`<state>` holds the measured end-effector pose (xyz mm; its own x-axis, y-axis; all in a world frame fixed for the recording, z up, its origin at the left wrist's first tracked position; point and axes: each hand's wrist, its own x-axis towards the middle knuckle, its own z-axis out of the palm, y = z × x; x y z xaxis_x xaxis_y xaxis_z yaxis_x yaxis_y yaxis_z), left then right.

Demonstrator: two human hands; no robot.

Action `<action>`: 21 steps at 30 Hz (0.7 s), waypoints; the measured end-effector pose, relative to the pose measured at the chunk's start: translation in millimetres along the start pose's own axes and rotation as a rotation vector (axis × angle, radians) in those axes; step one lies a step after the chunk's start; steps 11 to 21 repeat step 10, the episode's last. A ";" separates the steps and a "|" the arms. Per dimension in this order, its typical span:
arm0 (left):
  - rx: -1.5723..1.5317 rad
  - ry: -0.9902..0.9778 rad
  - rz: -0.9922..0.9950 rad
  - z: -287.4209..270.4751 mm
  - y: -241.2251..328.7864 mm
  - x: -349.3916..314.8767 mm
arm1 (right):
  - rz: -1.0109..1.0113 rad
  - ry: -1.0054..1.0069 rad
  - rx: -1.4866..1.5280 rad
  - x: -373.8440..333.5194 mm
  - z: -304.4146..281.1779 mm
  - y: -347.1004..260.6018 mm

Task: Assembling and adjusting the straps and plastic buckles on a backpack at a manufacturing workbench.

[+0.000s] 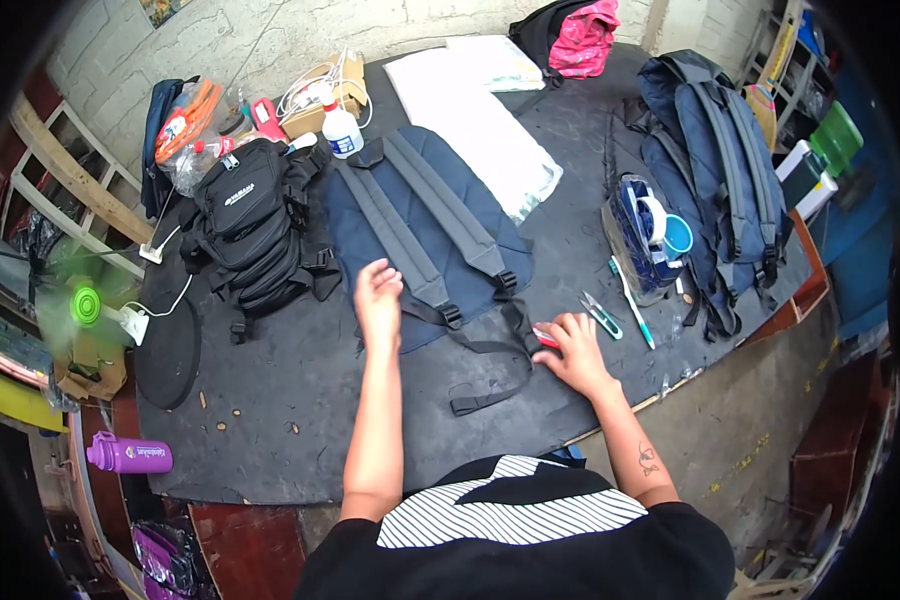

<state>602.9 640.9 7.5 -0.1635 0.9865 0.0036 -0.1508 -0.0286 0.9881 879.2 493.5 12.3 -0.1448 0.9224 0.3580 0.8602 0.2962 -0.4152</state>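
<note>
A navy backpack (425,225) with two grey padded shoulder straps lies straps-up on the dark table. My left hand (377,305) is over its lower left edge, fingers loosely bent and apart, with nothing visible in them. Past the pack's lower right corner, my right hand (574,355) is closed around a small red object (545,340), mostly hidden by the fingers; its kind cannot be told. Black webbing (495,390) trails from the pack beside that hand and loops on the table. Whether the right fingers also grip the webbing is unclear.
Thread snips (601,315) and a toothbrush (631,302) lie right of my right hand, near a clear-sided container (638,240). Another navy backpack (715,180) is farther right. On the left are a black bag (255,225), a spray bottle (341,130) and a purple bottle (130,454).
</note>
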 end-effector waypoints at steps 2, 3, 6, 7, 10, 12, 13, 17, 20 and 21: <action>0.552 0.081 -0.149 28.6 -4.1 3.2 | 0.009 -0.041 -0.036 -0.7 4.5 5.1; 0.534 0.129 -0.154 38.0 -7.8 3.6 | 0.007 -0.038 -0.040 -0.1 0.6 8.2; -0.154 0.023 -0.435 40.5 -18.1 16.8 | 0.168 -0.044 -0.125 0.9 -17.4 21.8; -0.285 -0.018 -0.393 42.3 -21.3 20.7 | 0.319 0.008 -0.045 4.1 -25.4 24.2; -0.629 -0.325 -0.473 40.4 -22.9 33.1 | 0.713 0.070 0.597 32.3 -51.5 16.1; -0.629 -0.325 -0.473 40.4 -22.9 33.1 | 0.713 0.070 0.597 32.3 -51.5 16.1; -0.629 -0.325 -0.473 40.4 -22.9 33.1 | 0.713 0.070 0.597 32.3 -51.5 16.1; -0.629 -0.325 -0.473 40.4 -22.9 33.1 | 0.713 0.070 0.597 32.3 -51.5 16.1; -0.629 -0.325 -0.473 40.4 -22.9 33.1 | 0.713 0.070 0.597 32.3 -51.5 16.1; -0.629 -0.325 -0.473 40.4 -22.9 33.1 | 0.713 0.070 0.597 32.3 -51.5 16.1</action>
